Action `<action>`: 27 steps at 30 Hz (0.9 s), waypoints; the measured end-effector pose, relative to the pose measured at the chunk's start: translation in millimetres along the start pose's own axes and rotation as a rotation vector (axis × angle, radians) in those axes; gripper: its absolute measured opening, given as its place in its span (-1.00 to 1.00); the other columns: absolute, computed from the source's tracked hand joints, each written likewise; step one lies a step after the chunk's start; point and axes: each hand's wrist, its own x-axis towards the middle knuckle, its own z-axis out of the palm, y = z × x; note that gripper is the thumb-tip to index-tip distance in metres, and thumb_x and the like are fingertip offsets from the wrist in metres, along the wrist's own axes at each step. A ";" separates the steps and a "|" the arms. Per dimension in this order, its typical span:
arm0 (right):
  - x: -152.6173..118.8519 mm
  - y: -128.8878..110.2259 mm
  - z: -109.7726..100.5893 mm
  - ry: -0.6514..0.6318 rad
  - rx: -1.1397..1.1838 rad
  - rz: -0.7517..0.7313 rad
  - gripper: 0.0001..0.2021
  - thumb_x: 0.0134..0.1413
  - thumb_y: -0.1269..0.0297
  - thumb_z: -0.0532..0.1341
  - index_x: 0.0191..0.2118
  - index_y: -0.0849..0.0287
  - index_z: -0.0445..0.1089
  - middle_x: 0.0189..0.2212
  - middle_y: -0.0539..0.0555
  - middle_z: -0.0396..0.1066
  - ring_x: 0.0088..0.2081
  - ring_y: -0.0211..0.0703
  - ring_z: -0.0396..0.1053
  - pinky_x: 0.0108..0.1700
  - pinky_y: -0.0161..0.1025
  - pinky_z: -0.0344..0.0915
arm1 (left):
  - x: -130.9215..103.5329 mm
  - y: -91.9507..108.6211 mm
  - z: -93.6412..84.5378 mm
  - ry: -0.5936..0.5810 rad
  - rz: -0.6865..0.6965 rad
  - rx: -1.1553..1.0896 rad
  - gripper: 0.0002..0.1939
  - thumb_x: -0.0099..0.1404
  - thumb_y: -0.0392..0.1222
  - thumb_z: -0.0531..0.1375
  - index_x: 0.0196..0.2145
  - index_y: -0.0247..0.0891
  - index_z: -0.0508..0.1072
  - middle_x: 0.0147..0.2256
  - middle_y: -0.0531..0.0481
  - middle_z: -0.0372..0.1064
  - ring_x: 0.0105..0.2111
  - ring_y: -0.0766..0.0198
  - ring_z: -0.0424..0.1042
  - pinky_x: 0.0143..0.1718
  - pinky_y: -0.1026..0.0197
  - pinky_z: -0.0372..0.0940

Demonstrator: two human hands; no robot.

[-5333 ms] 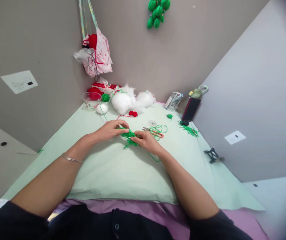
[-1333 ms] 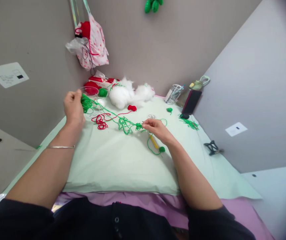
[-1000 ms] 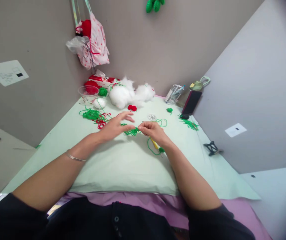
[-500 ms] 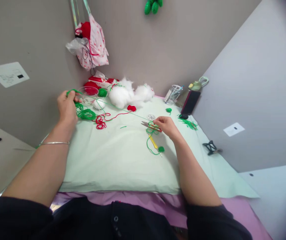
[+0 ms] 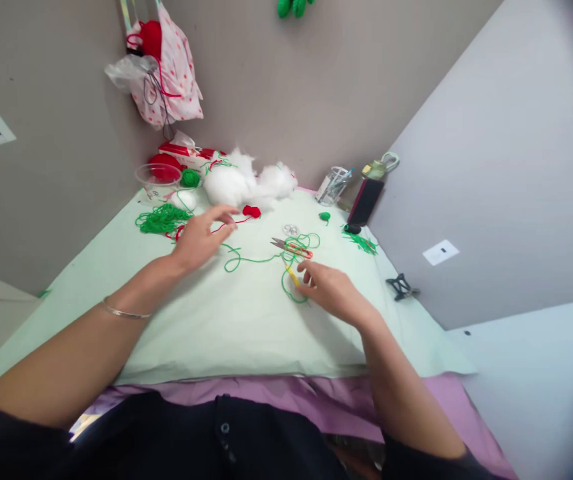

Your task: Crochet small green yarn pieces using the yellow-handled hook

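Observation:
My left hand (image 5: 201, 239) hovers over the left middle of the cloth, fingers apart and holding nothing. Behind it lie a loose pile of green yarn (image 5: 163, 219) and some red yarn. My right hand (image 5: 335, 292) reaches over a yellow-handled crochet hook (image 5: 292, 275), its thumb and fingers parted around the handle. Whether it touches the hook I cannot tell. Just beyond are orange-handled scissors (image 5: 302, 252), with loops of green yarn (image 5: 311, 240) tangled over them. One green strand (image 5: 256, 260) runs slack from there toward my left hand.
White stuffing (image 5: 229, 185), a clear tub (image 5: 152, 190) and a tissue box (image 5: 191, 159) stand at the back. A red knitted piece (image 5: 251, 211) lies before the stuffing. Right of it are a clear pen cup (image 5: 333, 187), a phone (image 5: 366, 202), green yarn scraps (image 5: 363, 243) and a black stand (image 5: 400, 287).
My left hand has let go of the green yarn and moved right, toward the middle. The strand has gone slack. My right hand has left the yarn by the scissors and come down to the hook.

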 end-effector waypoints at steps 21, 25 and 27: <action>-48.1 14.3 32.2 0.094 0.043 0.191 -0.89 0.17 0.43 0.20 -0.22 0.13 0.46 -0.23 0.10 0.45 -0.16 -0.08 0.38 -0.21 -0.22 0.14 | 14.6 12.1 61.1 -0.635 0.198 0.539 -0.60 0.44 0.00 0.10 -0.01 -0.35 0.52 0.12 -0.40 0.46 0.23 -0.21 0.28 0.35 -0.39 -0.28; -47.5 14.0 33.4 0.110 0.176 0.217 -0.73 0.07 0.50 0.18 -0.13 0.12 0.47 -0.38 0.01 0.47 -0.34 -0.16 0.35 -0.26 -0.22 0.11 | 13.5 19.1 28.7 -0.605 0.089 0.602 -0.72 0.32 -0.05 0.20 -0.29 -0.34 0.57 -0.13 -0.35 0.57 0.09 -0.30 0.39 0.28 -0.50 -0.19; -46.4 13.8 32.9 0.125 0.261 0.228 -0.71 0.03 0.50 0.18 -0.13 0.12 0.48 -0.45 -0.03 0.44 -0.41 -0.19 0.32 -0.29 -0.22 0.12 | 7.2 31.8 18.8 -0.586 0.067 0.571 -0.72 0.31 -0.04 0.22 -0.25 -0.34 0.58 -0.14 -0.33 0.58 0.07 -0.28 0.42 0.28 -0.46 -0.12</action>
